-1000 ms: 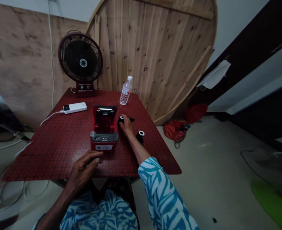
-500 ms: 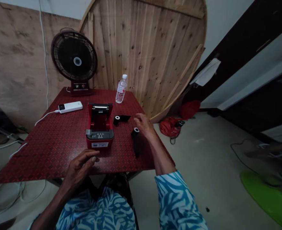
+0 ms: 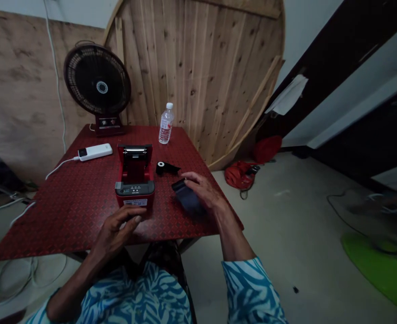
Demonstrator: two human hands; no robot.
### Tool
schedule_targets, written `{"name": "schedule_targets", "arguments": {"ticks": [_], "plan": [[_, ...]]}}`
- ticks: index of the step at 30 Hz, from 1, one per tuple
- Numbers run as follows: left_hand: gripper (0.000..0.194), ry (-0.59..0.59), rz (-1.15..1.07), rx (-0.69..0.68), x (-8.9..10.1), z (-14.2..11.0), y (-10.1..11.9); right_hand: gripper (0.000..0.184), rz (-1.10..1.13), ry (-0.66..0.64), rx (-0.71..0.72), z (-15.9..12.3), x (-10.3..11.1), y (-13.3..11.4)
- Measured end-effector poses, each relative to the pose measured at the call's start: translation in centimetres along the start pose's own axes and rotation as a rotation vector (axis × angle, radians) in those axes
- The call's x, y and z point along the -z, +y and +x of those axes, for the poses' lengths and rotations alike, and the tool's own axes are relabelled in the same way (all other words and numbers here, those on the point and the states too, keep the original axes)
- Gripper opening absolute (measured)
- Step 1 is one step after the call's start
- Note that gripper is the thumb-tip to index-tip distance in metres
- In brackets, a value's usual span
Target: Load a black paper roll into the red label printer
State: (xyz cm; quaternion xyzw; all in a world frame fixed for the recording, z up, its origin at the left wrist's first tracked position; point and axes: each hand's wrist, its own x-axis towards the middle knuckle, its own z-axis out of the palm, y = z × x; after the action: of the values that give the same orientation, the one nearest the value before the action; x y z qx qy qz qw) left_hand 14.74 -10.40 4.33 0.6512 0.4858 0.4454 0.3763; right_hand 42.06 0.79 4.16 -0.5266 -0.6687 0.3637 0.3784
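A small red and black label printer point(image 3: 135, 189) stands on the table with its lid raised, its inside dark. My left hand point(image 3: 120, 227) is just in front of it, fingers and thumb apart and holding nothing; I cannot tell whether a fingertip touches the printer's front. On the right, my right hand point(image 3: 200, 189) grips a roll of black ribbon point(image 3: 187, 198), whose loose sheet hangs blurred below the fingers. Another black ribbon roll point(image 3: 160, 168), with a white core and a short loose tail, lies between the printer and my right hand.
The red patterned table point(image 3: 66, 216) also bears a water bottle point(image 3: 165, 123), a white power bank point(image 3: 95, 152) with a cable, and a fan point(image 3: 99, 85) at the back. Red bags point(image 3: 239, 174) lie on the floor to the right. A round wooden panel point(image 3: 198, 76) leans behind.
My right hand has come down onto the nearer black roll and taken hold of it, tilting it with its loose sheet. My left hand has moved slightly closer to the printer's front.
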Motion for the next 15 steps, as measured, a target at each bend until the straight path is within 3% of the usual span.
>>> {"name": "schedule_targets", "arguments": {"ticks": [4,8,11,15], "plan": [[0.036,-0.014,0.092,-0.044,0.2,2.3,1.2,0.031,0.322,-0.200,0.108,-2.8,-0.7,-3.5],[0.046,-0.202,0.140,0.013,0.4,4.0,2.5,0.030,0.382,-0.312,0.219,-4.2,-2.6,-6.6],[0.046,-0.271,0.067,0.056,1.1,4.3,2.9,0.030,0.389,-0.311,0.248,-4.3,-3.9,-7.3],[0.051,-0.199,-0.039,0.130,2.6,4.5,2.8,0.034,0.445,-0.250,0.179,-4.1,-5.6,-6.3]]}}
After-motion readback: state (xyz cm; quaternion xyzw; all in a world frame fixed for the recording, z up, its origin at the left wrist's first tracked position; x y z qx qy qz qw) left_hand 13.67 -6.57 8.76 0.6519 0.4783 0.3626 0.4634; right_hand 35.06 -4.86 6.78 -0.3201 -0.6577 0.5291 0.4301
